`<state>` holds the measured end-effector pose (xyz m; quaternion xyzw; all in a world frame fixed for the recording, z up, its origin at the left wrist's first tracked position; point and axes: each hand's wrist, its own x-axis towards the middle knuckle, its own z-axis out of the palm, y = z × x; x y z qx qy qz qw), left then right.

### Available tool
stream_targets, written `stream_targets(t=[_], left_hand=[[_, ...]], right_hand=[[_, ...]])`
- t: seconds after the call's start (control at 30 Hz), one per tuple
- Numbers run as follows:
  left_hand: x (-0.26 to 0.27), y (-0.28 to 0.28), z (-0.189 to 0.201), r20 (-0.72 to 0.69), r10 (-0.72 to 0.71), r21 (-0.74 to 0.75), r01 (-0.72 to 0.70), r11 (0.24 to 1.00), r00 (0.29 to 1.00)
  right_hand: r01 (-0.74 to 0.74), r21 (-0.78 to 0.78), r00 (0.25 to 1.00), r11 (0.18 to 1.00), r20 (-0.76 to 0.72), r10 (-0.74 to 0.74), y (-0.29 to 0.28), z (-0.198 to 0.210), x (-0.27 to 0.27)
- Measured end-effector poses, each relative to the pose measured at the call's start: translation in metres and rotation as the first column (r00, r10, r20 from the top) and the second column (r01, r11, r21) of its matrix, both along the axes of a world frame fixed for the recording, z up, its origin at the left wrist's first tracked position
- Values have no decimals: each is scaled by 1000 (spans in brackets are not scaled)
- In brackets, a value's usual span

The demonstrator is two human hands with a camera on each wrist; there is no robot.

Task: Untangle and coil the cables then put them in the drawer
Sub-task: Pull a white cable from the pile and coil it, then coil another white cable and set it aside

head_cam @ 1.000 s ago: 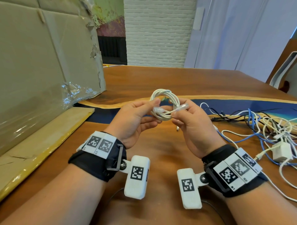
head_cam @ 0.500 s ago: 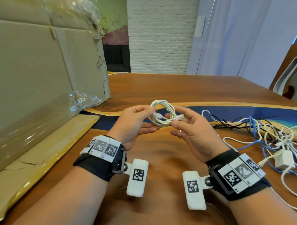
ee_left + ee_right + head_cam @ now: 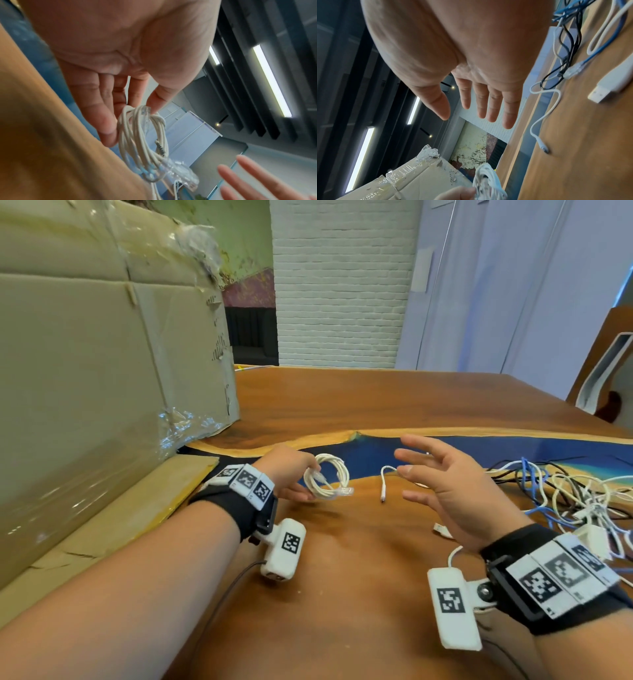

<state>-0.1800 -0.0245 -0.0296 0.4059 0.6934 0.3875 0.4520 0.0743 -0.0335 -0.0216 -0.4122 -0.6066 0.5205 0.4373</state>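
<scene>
A coiled white network cable with clear plugs hangs from my left hand, just above the wooden table. In the left wrist view the thumb and fingers pinch the top of the coiled cable. My right hand hovers to the right of the coil, fingers spread and straight, holding nothing; in the right wrist view the right hand is bare and empty. A tangle of white, blue and black cables lies at the right. No drawer is in view.
A large cardboard box stands at the left with a flat cardboard sheet in front of it. A loose thin white cable end lies on the table between my hands. A white adapter sits near my right wrist.
My right hand has let go of the coil and opened, moving right. My left hand has carried the coil down and left toward the table. The head view has tilted.
</scene>
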Motion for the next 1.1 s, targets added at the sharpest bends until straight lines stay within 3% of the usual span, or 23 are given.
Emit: stream_targets(t=[0.17, 0.37, 0.53, 0.63, 0.73, 0.83, 0.93, 1.0, 1.03, 1.1], left_hand=[[0, 22, -6, -277, -85, -112, 56, 992, 957], [-3, 33, -11, -562, -135, -160, 53, 986, 816], [-7, 38, -15, -681, -173, -195, 52, 979, 711], [-4, 44, -9, -759, -160, -134, 88, 987, 631], [24, 54, 8, -788, -147, -32, 198, 980, 599], [73, 68, 25, -801, -244, -29, 371, 928, 547], [126, 80, 30, -827, -436, -214, 518, 828, 355], [151, 90, 22, -823, -532, -364, 533, 763, 199], [155, 95, 15, -835, -533, -398, 517, 758, 138], [160, 102, 5, -863, -484, -367, 476, 799, 148]], right_hand=[[37, 15, 993, 999, 114, -39, 0, 7, 20], [48, 32, 972, 998, 231, -54, -1, 8, 34], [33, 21, 937, 999, 347, -38, 1, 8, 42], [33, 24, 898, 999, 439, -40, 2, 9, 47], [49, 36, 831, 998, 553, -61, 3, 9, 56], [39, 55, 729, 998, 681, -65, 6, 5, 68], [-43, -17, 594, 999, 804, 39, 10, -3, 84], [-141, -79, 449, 987, 883, 135, 8, -6, 93], [-182, -102, 413, 978, 895, 170, 6, -7, 93], [-213, -115, 399, 970, 896, 194, 3, -6, 101]])
